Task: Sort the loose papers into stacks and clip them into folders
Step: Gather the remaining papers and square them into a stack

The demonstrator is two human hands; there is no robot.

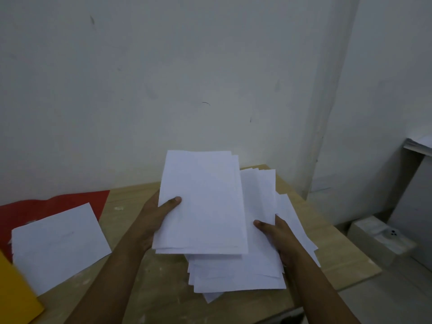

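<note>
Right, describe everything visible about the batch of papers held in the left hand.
The held batch of papers is a small sheaf of plain white sheets, blank on the side facing the camera, with edges slightly staggered at the right and bottom. It is raised and tilted, above the loose pile on the wooden table. The left hand grips its left edge, thumb on top. The right hand grips sheets of the pile beside it; whether it touches the batch cannot be told.
</note>
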